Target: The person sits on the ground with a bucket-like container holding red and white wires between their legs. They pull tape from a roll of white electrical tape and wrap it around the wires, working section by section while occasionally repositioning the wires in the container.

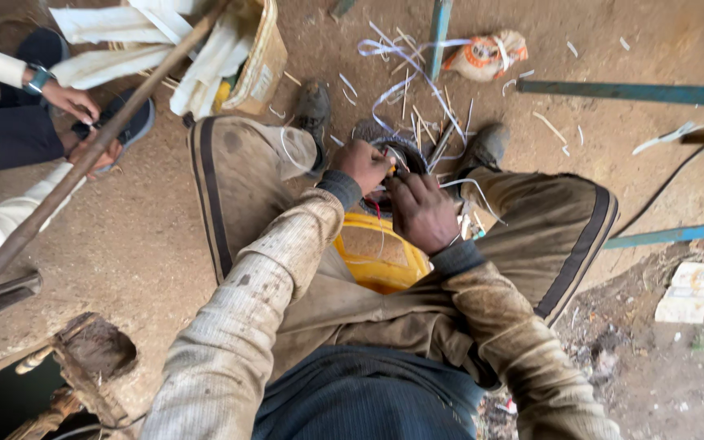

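Centre frame, between the knees: left hand (pixel 362 163) clenched on a dark round tyre-like piece (pixel 391 148), right hand (pixel 422 212) gripping white strips (pixel 413 77) at its rim. Yellow container (pixel 376 257) sits just below. Judgement: keep the left grip firm, pull strips taut, work close to the rim.

You wear soiled beige ribbed sleeves (pixel 238 326) with dark cuffs, khaki trousers (pixel 238 187) bearing dark side stripes, and worn grey shoes (pixel 486 147).
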The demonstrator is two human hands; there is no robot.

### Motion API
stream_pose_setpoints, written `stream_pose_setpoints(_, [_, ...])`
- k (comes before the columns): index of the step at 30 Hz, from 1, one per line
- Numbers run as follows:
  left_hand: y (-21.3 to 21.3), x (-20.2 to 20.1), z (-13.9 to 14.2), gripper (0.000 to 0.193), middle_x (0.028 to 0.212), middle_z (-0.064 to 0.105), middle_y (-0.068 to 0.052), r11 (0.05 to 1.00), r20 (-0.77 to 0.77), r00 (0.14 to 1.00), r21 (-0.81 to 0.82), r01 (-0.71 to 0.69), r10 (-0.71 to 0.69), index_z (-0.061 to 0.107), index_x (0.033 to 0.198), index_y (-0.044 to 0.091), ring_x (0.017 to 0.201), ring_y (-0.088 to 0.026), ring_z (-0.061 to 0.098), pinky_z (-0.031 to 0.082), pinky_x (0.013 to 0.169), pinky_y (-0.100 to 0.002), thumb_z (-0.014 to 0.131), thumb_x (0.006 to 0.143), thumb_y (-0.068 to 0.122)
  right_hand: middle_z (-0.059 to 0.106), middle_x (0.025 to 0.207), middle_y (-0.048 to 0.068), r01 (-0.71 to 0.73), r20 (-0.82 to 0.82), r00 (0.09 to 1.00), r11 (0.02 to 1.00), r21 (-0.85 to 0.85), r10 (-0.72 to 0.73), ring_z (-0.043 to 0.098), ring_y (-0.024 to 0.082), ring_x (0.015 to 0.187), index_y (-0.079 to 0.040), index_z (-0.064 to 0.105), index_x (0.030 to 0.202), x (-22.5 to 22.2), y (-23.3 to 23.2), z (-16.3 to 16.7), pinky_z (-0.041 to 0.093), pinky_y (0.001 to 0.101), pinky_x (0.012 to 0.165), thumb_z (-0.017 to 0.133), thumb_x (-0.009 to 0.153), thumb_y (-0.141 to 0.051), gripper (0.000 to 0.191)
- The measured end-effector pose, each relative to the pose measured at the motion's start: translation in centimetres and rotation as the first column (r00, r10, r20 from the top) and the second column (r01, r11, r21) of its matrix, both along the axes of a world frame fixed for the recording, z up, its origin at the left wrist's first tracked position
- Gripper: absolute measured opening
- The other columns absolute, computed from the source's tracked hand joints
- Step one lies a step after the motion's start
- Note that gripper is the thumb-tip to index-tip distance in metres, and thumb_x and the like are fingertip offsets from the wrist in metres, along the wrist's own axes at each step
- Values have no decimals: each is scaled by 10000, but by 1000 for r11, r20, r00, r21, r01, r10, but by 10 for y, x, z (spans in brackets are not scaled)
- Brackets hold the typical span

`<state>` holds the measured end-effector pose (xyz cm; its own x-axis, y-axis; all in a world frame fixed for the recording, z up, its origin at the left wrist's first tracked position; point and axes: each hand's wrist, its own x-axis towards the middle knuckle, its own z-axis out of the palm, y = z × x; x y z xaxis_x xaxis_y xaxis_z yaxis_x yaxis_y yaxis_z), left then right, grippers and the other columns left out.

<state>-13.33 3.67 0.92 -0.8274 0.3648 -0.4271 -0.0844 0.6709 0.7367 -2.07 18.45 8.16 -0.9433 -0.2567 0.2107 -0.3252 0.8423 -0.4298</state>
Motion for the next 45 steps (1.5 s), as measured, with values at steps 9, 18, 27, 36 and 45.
stream_pose_setpoints(9, [-9, -4, 64, 122, 986, 742, -100, 954, -547, 836, 271, 130, 41, 690, 978, 105, 945, -320, 722, 566, 855, -449, 706, 955, 223, 648, 1050, 130, 150, 26, 989, 984, -100, -148, 636, 363, 921, -38, 638, 1131, -1, -7, 19, 526, 474, 740, 660, 884, -97, 255])
stream_pose_setpoints(18, [-35, 44, 52, 121, 885, 716, -88, 917, -597, 787, 210, 338, -153, 707, 966, 120, 838, -317, 680, 547, 777, -444, 746, 864, 68, 675, 891, 144, 167, 418, 908, 887, -431, 32, 679, 283, 803, -26, 678, 1034, -7, 34, -14, 519, 400, 711, 688, 968, -145, 136])
stream_pose_setpoints(27, [-24, 91, 54, 146, 960, 689, -94, 972, -557, 819, 233, -6, 139, 675, 947, 81, 862, -292, 691, 572, 788, -415, 777, 843, 93, 676, 798, -57, 451, 759, 572, 654, -608, 311, 561, 33, 730, -22, 746, 1085, -24, 61, -32, 479, 225, 637, 710, 944, -163, 202])
stream_pose_setpoints(36, [5, 126, 21, 336, 1218, 694, -206, 879, -325, 888, 450, -158, 325, 675, 1179, -25, 1032, -292, 737, 581, 877, -351, 777, 912, 151, 706, 825, -21, 466, 828, 492, 721, -513, 270, 574, 59, 737, -36, 759, 1086, -23, 61, -33, 486, 268, 651, 705, 950, -163, 194])
stream_pose_setpoints(45, [-18, 128, 4, 199, 813, 758, -43, 858, 68, 981, 476, -192, 181, 755, 991, 9, 718, -37, 627, 532, 670, -247, 764, 919, 195, 726, 918, 35, 299, 652, 669, 673, -676, 358, 617, 66, 859, 37, 709, 1105, -20, 61, -42, 542, 272, 769, 688, 981, -58, 157])
